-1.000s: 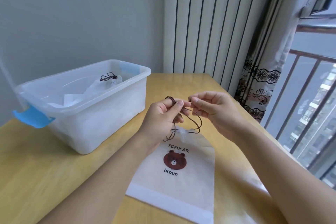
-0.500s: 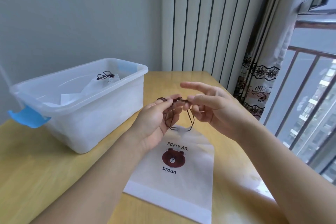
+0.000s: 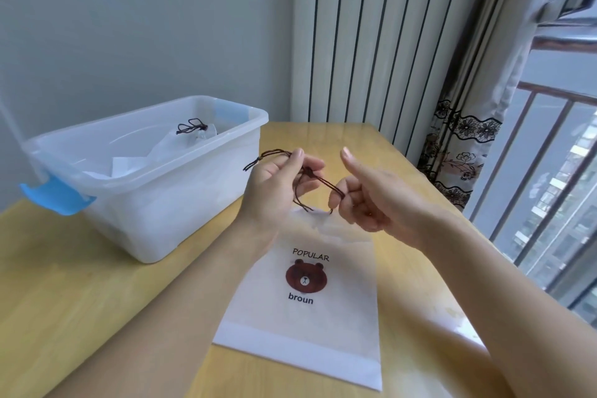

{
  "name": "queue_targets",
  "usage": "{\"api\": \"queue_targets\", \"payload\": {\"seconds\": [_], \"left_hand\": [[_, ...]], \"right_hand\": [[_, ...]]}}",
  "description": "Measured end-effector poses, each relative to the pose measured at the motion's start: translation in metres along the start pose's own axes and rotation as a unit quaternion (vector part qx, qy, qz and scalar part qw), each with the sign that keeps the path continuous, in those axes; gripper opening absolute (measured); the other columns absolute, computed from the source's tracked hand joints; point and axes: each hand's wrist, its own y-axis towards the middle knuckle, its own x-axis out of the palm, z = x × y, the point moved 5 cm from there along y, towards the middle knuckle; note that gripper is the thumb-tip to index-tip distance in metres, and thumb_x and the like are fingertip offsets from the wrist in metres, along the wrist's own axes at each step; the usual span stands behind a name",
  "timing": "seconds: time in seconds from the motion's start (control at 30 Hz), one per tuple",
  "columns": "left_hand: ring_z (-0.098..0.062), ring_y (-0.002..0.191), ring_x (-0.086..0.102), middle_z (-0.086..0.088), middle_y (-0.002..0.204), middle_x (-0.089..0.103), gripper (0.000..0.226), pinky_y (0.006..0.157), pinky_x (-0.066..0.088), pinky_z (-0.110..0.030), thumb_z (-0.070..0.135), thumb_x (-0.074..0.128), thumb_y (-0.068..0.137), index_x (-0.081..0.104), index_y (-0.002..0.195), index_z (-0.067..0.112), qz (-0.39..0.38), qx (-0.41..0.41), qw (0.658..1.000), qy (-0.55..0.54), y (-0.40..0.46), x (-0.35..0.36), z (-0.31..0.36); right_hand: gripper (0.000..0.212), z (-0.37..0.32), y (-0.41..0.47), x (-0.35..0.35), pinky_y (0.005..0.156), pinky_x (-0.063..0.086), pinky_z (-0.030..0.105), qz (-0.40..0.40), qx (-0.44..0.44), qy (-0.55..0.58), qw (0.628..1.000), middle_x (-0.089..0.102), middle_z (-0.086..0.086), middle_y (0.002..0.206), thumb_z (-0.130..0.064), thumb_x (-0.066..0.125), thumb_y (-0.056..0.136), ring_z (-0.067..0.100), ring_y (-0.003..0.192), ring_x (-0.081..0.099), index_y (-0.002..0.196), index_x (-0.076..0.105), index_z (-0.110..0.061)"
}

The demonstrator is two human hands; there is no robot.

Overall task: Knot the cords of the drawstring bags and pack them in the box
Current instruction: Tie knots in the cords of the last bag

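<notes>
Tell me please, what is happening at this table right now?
A person is knotting the dark brown cord of a flat white drawstring bag with a bear print, which lies on the yellow wooden table. The left hand pinches the cord near its ends, and the right hand holds its loop, stretching it between them. Another white bag, already knotted, lies inside the clear plastic box with blue latches.

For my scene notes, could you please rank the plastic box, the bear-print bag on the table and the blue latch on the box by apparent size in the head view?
1. Plastic box and bear-print bag: similar spans; the bag lies nearer the camera, so I won't rank them.
2. Blue latch: clearly smallest.
</notes>
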Motion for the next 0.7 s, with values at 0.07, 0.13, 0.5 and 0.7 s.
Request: {"api": "queue_targets", "payload": {"seconds": [0.07, 0.13, 0.5, 0.7], "left_hand": [[-0.025, 0.094, 0.069, -0.021, 0.101, 0.071, 0.039, 0.085, 0.059, -0.030, 0.019, 0.041, 0.106, 0.069, 0.086, 0.001, -0.052, -0.024, 0.995, -0.084, -0.005, 0.009, 0.002], [-0.029, 0.097, 0.070, -0.025, 0.104, 0.071, 0.041, 0.091, 0.058, -0.036, 0.017, 0.041, 0.105, 0.069, 0.081, 0.001, -0.105, -0.050, 0.984, -0.134, -0.010, 0.017, 0.003], [-0.019, 0.068, 0.067, -0.002, 0.057, 0.051, 0.044, 0.077, 0.055, -0.031, 0.026, 0.041, 0.106, 0.038, 0.064, 0.017, 0.065, -0.059, 0.984, -0.158, 0.002, -0.009, -0.001], [-0.011, 0.039, 0.016, 0.005, 0.052, 0.023, 0.041, 0.038, 0.012, -0.019, 0.028, 0.043, 0.105, 0.038, 0.064, 0.020, 0.171, -0.114, 0.977, 0.050, 0.012, -0.048, -0.002]], "right_hand": [[0.080, 0.008, 0.002, 0.005, 0.047, 0.013, 0.028, -0.043, 0.048, 0.061, 0.996, 0.044, 0.007, 0.058, -0.081, 0.032, 0.088, 0.015, 0.046, 0.021, 0.080, 0.072, -0.011], [0.069, 0.012, 0.005, 0.011, 0.046, 0.009, 0.026, -0.066, 0.070, 0.129, 0.987, 0.035, 0.002, 0.057, -0.080, 0.037, 0.088, 0.014, 0.051, 0.013, 0.071, 0.065, -0.019], [0.037, 0.021, 0.018, -0.041, 0.075, 0.056, 0.036, 0.121, 0.005, 0.500, 0.857, 0.060, 0.004, 0.071, -0.026, 0.049, 0.105, 0.020, 0.070, 0.064, 0.069, 0.050, -0.016], [0.037, 0.041, 0.022, -0.095, 0.033, 0.016, 0.021, 0.206, 0.062, 0.330, 0.919, 0.021, -0.007, 0.050, -0.025, 0.044, 0.107, 0.009, 0.038, 0.017, 0.072, 0.048, -0.014]]}}
